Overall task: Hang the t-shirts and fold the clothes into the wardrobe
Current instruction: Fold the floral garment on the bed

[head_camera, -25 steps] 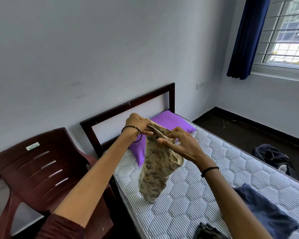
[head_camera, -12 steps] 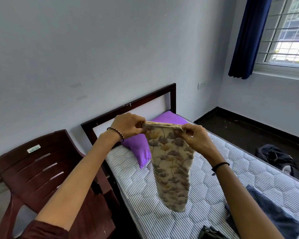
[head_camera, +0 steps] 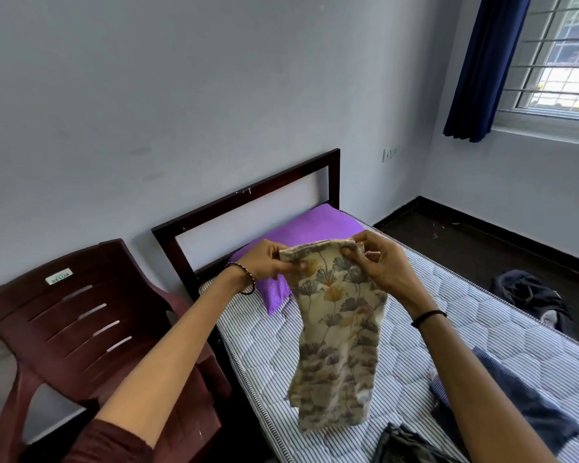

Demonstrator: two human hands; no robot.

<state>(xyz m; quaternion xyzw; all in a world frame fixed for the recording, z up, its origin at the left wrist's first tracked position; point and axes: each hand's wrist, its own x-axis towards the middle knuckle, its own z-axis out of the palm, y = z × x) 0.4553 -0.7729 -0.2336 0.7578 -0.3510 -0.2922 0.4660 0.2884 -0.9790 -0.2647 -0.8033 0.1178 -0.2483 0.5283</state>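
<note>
**A:** Hands first?

**B:** Left hand (head_camera: 264, 262) pinches the top left corner of the floral cloth (head_camera: 338, 345), thumb on the front. Right hand (head_camera: 381, 265) pinches the top right corner, fingers curled round the edge. Both are closed on the cloth, level and close together, above the head end of the bed (head_camera: 448, 312).

**A:** The cloth itself?

**B:** Cream, printed with grey and orange flowers. Folded narrow, with several layers showing at the top edge. It hangs straight down from the hands over the bed. Cannot tell whether its lower end touches the striped mattress.

**A:** Wrists?

**B:** Beaded bracelet (head_camera: 248, 279) on the left, black band (head_camera: 428, 317) on the right.

**A:** What else is on the bed?

**B:** Purple pillow (head_camera: 315, 228) at the head end, beside the dark headboard (head_camera: 248, 202), behind the hands. Blue garment (head_camera: 522, 402) lying flat toward the foot end. Dark grey garment (head_camera: 405, 446) on the near part of the bed, below the cloth's hem, partly cut off by the frame.

**A:** Off the bed?

**B:** Dark red plastic chair (head_camera: 81, 322) just beside the head end, on the left. Dark heap of clothes (head_camera: 528, 295) on the floor on the far side of the bed. Blue curtain (head_camera: 482, 68) and barred window (head_camera: 565, 55) on the wall beyond that side
</note>
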